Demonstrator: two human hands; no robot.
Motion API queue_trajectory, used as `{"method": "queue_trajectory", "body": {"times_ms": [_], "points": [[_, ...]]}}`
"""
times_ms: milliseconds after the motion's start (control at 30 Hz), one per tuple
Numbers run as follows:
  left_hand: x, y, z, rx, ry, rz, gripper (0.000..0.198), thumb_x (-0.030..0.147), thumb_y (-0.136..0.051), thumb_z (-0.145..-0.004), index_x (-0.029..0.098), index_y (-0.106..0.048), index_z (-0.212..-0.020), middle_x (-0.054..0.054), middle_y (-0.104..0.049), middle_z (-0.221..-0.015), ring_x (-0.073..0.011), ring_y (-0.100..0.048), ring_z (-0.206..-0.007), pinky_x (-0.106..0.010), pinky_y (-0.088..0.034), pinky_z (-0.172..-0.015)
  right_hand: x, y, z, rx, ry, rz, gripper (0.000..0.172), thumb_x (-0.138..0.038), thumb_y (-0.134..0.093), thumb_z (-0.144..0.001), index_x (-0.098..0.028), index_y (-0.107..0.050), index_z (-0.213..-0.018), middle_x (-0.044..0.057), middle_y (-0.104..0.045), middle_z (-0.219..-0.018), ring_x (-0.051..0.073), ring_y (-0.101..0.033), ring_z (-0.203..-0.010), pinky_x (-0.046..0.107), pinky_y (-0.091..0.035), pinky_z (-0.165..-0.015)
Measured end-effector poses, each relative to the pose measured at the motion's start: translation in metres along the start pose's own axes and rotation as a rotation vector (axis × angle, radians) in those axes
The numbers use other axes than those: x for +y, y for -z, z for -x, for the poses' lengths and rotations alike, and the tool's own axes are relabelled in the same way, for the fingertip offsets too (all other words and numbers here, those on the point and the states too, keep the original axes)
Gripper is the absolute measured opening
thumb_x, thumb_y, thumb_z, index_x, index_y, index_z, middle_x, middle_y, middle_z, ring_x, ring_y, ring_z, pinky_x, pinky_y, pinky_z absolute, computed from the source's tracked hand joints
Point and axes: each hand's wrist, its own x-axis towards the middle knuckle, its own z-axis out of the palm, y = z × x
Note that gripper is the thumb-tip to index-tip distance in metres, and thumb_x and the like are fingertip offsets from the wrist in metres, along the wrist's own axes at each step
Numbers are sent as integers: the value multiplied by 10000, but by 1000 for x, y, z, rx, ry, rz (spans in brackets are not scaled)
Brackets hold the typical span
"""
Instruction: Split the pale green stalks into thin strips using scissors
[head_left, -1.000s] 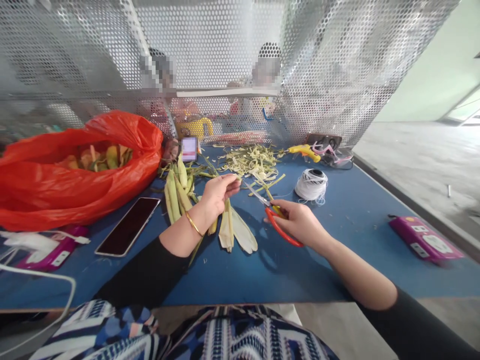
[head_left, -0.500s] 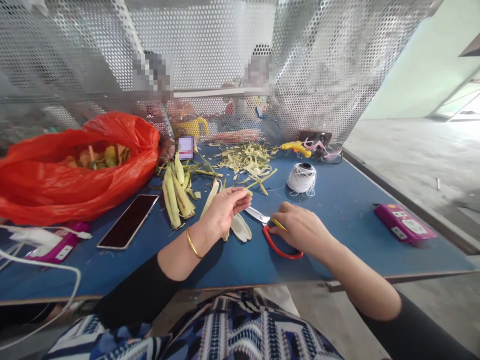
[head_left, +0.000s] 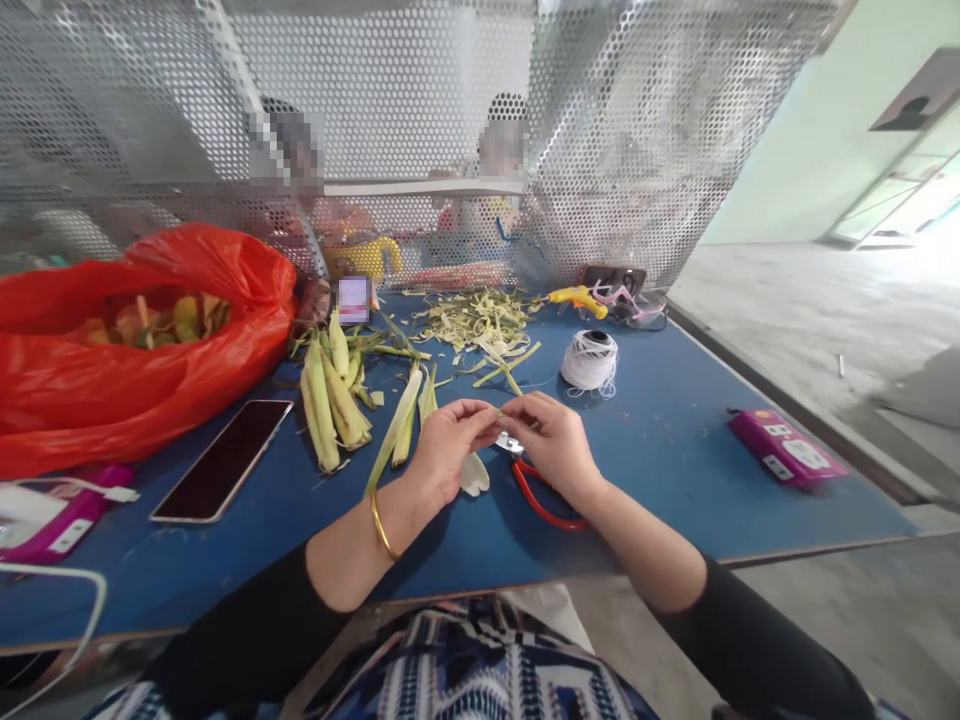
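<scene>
Both hands meet above the blue table. My left hand [head_left: 444, 445] is closed, thumb and fingers pinching a small greenish piece of corn husk [head_left: 501, 412], mostly hidden by the fingertips. Against it, my right hand [head_left: 551, 435] pinches with its fingertips too. Red-handled scissors [head_left: 544, 502] lie on the table below my right hand, their blades partly covered. A pale husk piece [head_left: 474, 474] rests beneath the hands. Long green husk strips [head_left: 397, 425] lie just left of my left hand.
Several husks [head_left: 321, 415] lie left, with shredded strips [head_left: 480, 320] behind. A white thread spool [head_left: 590, 362], yellow glue gun [head_left: 577, 298] and purple pack [head_left: 786, 447] are on the right. A red bag [head_left: 247, 345] and phone [head_left: 223, 460] sit left. Perforated metal [head_left: 420, 90] stands behind, people beyond it.
My right hand has left the scissors' handle and come over to my left hand's fingertips. The scissors remain on the table. The view has shifted slightly to the right.
</scene>
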Motion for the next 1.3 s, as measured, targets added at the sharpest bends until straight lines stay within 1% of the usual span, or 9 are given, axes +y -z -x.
{"method": "queue_trajectory", "body": {"times_ms": [267,567,633,733,800,867,967,1167,1300], "points": [[-3,1,3,-27,159,36,78,81,-730,-751,111,-718,-680,-53,-707,-658,-100,-642,-555,-214,-538,-627,-2,0,16,78,83,140,198,-233,-544,-859,-203,-645,-690,27,-622,-680,143,-560,-633,239,-435,-619],[-5,0,5,-13,143,84,115,69,-826,-630,115,-730,-674,-38,-703,-668,-87,-631,-588,-184,-521,-600,-3,-8,16,130,-79,-5,199,-243,-573,-795,-193,-629,-611,12,-616,-610,138,-544,-588,250,-427,-587],[-5,0,4,6,131,98,124,71,-830,-620,117,-723,-662,-21,-686,-638,-74,-612,-567,-174,-517,-585,-1,-6,14,77,-90,-52,217,-277,-570,-818,-188,-655,-640,15,-625,-613,139,-552,-580,251,-434,-577],[-2,3,1,18,110,106,115,97,-818,-650,121,-705,-656,3,-650,-588,-67,-593,-541,-166,-512,-562,7,10,0,-102,37,-4,199,-289,-562,-859,-192,-730,-815,38,-677,-745,146,-598,-648,250,-459,-607],[1,4,0,5,100,112,107,103,-789,-696,122,-690,-661,-5,-666,-621,-73,-614,-562,-165,-518,-567,16,25,-18,-121,101,187,174,-222,-581,-854,-201,-742,-916,54,-693,-869,149,-618,-724,259,-472,-680],[4,6,-1,-18,105,107,108,105,-737,-763,122,-674,-677,-36,-712,-708,-87,-647,-599,-175,-533,-583,27,36,-39,-117,18,442,161,-148,-616,-827,-195,-747,-907,62,-691,-898,154,-617,-751,270,-466,-735],[5,7,-2,-45,125,86,131,116,-654,-847,125,-653,-716,-73,-747,-799,-103,-670,-607,-193,-545,-567,42,38,-67,-228,-128,652,143,-122,-669,-791,-201,-746,-882,56,-689,-939,165,-619,-799,264,-449,-754],[1,8,-5,-46,147,76,121,128,-686,-830,126,-633,-721,-62,-741,-771,-75,-626,-520,-171,-519,-502,57,19,-85,-276,-175,649,65,-151,-660,-791,-198,-705,-784,34,-676,-889,165,-601,-785,244,-419,-680],[1,8,-6,-39,158,78,133,120,-663,-848,126,-636,-718,-55,-735,-748,-75,-622,-512,-170,-509,-486,58,21,-81,-268,-185,606,89,-153,-614,-820,-185,-631,-739,45,-675,-884,155,-594,-748,240,-405,-655]]}}
